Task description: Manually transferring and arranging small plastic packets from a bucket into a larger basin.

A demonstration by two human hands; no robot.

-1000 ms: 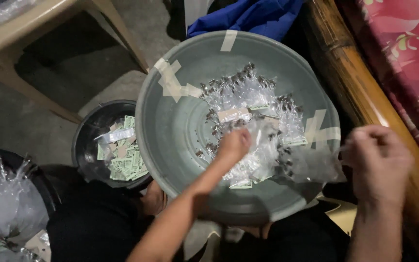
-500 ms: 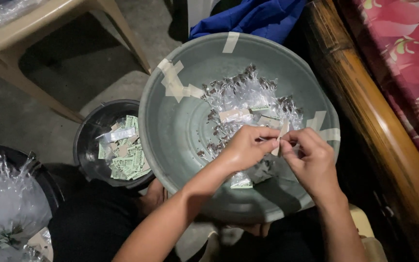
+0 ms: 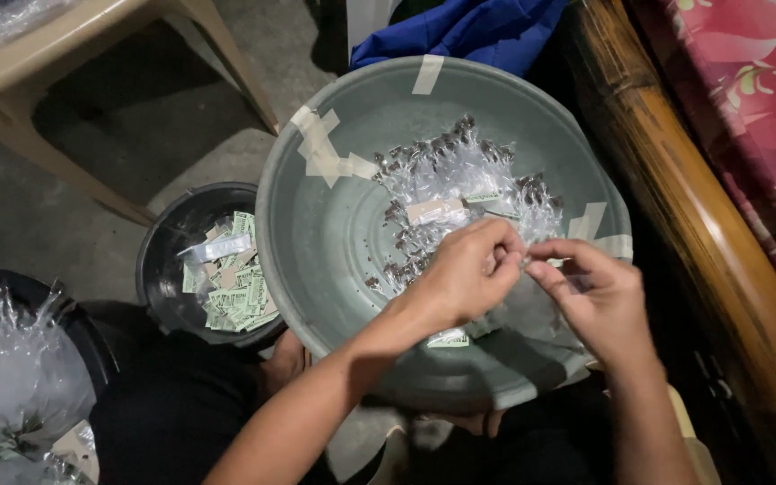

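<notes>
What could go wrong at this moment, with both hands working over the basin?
1. Both hands, left hand and right hand, pinch something small between the fingertips; it may slip into the pile of clear packets and be hard to find.
2. The grey basin seems to rest on the person's lap and carries tape patches; it might tilt or give way.
3. The small black tub of paper slips sits close under the basin rim and might get knocked.

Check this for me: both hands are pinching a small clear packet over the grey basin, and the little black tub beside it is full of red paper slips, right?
Not quite. In the head view, the black tub holds green and white paper slips, not red. The rest stands: the left hand and right hand meet over the grey basin.
</notes>
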